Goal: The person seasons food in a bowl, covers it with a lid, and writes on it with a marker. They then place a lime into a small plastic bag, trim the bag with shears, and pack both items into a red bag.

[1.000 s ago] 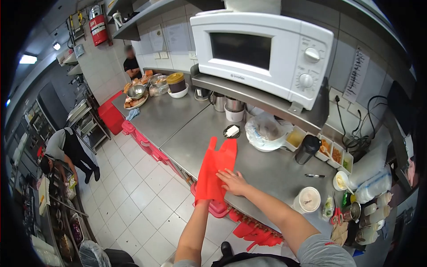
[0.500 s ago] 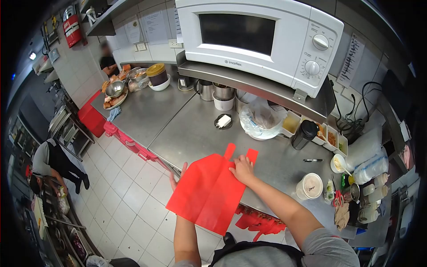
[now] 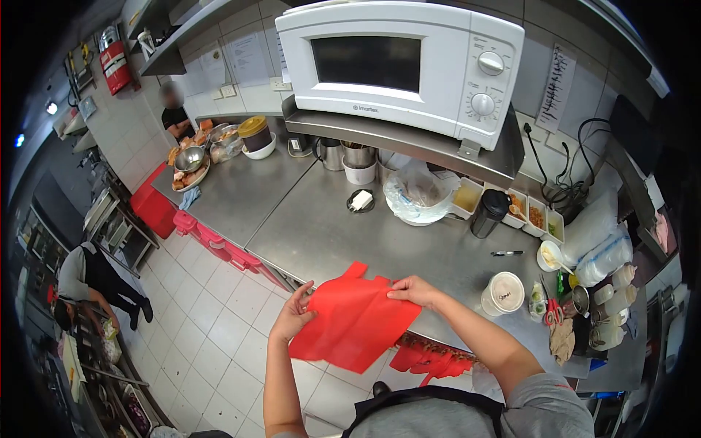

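Note:
A red cloth bag (image 3: 350, 317) with short handle straps is in front of me, at the counter's front edge. My right hand (image 3: 415, 292) pinches its upper right side between thumb and fingers. At the bag's left edge, my left hand (image 3: 293, 315) curls around it with the thumb on the near face. The bag sags in folds between the two hands. One strap (image 3: 355, 270) sticks up at its top and lies toward the steel counter (image 3: 307, 233).
A white microwave (image 3: 398, 66) sits on a raised shelf. On the counter are a plastic-covered bowl (image 3: 418, 193), a dark tumbler (image 3: 490, 214), a lidded tub (image 3: 503, 293), a pen (image 3: 507, 253) and red scissors (image 3: 554, 312). A co-worker (image 3: 102, 277) bends at the left; another person (image 3: 175, 117) is farther back.
My left hand has come from behind the bag to its left edge. The bag has tilted and creased, and my right hand has shifted right and slightly down with its upper side.

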Action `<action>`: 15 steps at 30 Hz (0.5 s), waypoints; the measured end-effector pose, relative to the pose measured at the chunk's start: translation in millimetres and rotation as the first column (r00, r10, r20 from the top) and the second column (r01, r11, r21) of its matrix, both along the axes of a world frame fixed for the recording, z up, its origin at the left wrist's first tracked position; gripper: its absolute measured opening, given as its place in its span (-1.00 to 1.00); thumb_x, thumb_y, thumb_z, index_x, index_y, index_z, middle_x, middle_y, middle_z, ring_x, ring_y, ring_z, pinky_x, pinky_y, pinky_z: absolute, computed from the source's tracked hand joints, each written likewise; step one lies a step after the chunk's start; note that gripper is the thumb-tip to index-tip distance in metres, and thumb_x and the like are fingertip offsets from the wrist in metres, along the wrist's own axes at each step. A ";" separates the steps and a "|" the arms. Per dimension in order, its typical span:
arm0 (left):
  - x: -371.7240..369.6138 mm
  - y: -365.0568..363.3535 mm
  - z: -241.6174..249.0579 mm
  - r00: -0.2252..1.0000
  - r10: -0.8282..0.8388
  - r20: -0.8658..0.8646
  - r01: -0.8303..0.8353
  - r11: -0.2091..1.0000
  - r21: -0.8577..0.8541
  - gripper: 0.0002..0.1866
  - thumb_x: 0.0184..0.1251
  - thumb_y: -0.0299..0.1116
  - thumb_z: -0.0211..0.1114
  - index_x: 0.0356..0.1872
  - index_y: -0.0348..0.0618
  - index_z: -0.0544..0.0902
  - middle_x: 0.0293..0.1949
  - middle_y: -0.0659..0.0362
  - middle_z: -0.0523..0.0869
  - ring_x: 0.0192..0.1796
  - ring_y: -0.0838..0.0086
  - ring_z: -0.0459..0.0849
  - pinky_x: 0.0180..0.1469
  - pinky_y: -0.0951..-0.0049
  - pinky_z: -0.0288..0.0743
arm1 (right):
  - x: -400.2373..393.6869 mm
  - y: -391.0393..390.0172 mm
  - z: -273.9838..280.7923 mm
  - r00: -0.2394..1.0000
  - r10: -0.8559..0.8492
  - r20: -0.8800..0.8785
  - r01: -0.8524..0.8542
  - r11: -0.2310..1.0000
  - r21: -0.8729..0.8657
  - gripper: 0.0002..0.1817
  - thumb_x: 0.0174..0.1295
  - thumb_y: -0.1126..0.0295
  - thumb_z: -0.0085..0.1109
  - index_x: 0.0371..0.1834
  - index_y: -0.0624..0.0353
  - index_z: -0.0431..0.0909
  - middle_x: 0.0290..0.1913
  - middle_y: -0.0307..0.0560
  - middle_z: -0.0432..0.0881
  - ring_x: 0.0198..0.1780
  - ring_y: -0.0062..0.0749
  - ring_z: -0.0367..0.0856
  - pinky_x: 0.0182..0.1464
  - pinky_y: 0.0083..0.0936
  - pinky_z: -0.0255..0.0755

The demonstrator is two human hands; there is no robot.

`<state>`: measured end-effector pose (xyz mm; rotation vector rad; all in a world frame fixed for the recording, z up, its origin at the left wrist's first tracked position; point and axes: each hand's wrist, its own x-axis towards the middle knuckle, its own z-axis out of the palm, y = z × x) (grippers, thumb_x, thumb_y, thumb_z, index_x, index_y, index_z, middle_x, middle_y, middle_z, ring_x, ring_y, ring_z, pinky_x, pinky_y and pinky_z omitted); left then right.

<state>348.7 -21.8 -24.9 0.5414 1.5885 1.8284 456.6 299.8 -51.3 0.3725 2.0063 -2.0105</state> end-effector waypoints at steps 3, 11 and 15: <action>22.2 9.0 -1.6 0.931 0.228 -0.286 -0.270 0.956 -0.117 -0.39 0.06 -0.71 0.20 0.23 -0.23 0.36 0.05 0.05 0.62 0.06 0.41 0.61 0.08 0.45 0.48 | 28.1 -5.7 13.1 0.999 -0.044 -0.031 0.041 0.996 -0.082 -0.85 0.13 0.38 0.36 -0.34 0.24 0.69 -0.34 -0.27 0.66 -0.33 -0.66 0.56 -0.24 -0.63 0.46; 155.5 106.6 19.0 0.822 0.442 -0.360 -0.526 0.830 -0.183 -0.80 0.18 -0.34 0.40 -0.32 -0.28 0.63 -0.44 0.21 0.66 -0.42 0.61 0.58 -0.38 0.56 0.48 | 71.2 -21.8 19.6 0.981 0.066 -0.184 -0.045 0.992 0.118 -0.76 0.00 0.34 0.47 -0.49 0.16 0.55 -0.47 -0.36 0.56 -0.40 -0.66 0.46 -0.28 -0.63 0.38; 180.8 123.5 2.5 0.882 0.433 -0.184 -0.458 0.879 -0.130 -0.79 0.22 -0.33 0.39 -0.49 -0.22 0.61 -0.55 0.28 0.61 -0.52 0.71 0.49 -0.47 0.68 0.37 | 91.9 -39.6 30.7 0.920 0.034 -0.390 0.034 0.985 0.166 -0.63 -0.13 0.21 0.55 -0.48 0.19 0.53 -0.50 -0.31 0.52 -0.37 -0.63 0.47 -0.32 -0.55 0.37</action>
